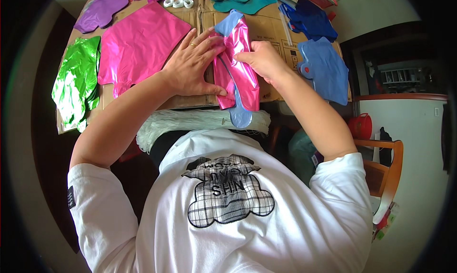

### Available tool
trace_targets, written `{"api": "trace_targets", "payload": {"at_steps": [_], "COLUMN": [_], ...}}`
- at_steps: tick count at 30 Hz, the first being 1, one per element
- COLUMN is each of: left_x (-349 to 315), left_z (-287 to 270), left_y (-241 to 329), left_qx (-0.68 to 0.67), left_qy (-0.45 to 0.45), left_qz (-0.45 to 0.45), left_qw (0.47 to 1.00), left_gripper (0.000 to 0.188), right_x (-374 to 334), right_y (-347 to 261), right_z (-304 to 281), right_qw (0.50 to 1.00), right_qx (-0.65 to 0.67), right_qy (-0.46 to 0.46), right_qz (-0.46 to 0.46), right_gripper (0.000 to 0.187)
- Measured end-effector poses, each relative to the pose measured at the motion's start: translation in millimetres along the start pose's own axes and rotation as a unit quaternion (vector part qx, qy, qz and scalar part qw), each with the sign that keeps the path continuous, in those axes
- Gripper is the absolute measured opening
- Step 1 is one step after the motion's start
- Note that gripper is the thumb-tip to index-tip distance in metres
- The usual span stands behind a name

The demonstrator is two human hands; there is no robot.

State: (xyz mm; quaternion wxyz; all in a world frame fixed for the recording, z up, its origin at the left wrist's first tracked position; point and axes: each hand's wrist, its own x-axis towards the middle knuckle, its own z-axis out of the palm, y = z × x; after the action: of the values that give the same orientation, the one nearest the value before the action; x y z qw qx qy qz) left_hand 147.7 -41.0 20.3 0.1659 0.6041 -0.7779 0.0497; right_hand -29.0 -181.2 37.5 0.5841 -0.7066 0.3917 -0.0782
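A shiny pink foil balloon [245, 78], flat and folded into a narrow strip, lies in front of me, wrapped around a light blue foil balloon [241, 117] that shows at both ends. My left hand [193, 63] presses on its left side with fingers spread and thumb stretched toward the lower part. On the right edge, my right hand [265, 61] grips the pink foil, thumb on top and fingers curled; part of its grip is hidden. Left of my left hand lies a larger stack of flat pink foil balloons [143, 44].
Cardboard [200, 101] covers the table. Green foil balloons [78, 78], purple ones [102, 9], teal ones [243, 1], dark blue ones [312, 18] and light blue ones [326, 68] lie around the edges. White ribbon rolls [178, 3] sit at the back. A wooden chair [381, 166] stands right.
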Motion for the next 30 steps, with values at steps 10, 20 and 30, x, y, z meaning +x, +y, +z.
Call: {"api": "trace_targets", "payload": {"at_steps": [10,20,30], "left_x": [5.0,10.2,2.3], "left_z": [-32.7,-58.6,-53.1], "left_y": [31.4,67.7,72.7], "left_qx": [-0.755,-0.741,-0.753], "left_qy": [0.055,0.055,0.068], "left_qz": [-0.281,-0.24,-0.256], "left_qw": [0.59,0.625,0.602], "left_gripper": [0.066,0.017,0.014], "right_x": [-53.9,-90.0,-106.3], "right_y": [-10.9,-17.1,-1.9], "right_z": [4.8,1.2,-11.7], "right_qw": [0.936,0.931,0.922], "right_qx": [0.33,0.304,0.318], "right_qy": [0.024,-0.035,-0.132], "right_qz": [-0.124,-0.201,-0.178], "right_gripper": [0.012,0.014,0.018]}}
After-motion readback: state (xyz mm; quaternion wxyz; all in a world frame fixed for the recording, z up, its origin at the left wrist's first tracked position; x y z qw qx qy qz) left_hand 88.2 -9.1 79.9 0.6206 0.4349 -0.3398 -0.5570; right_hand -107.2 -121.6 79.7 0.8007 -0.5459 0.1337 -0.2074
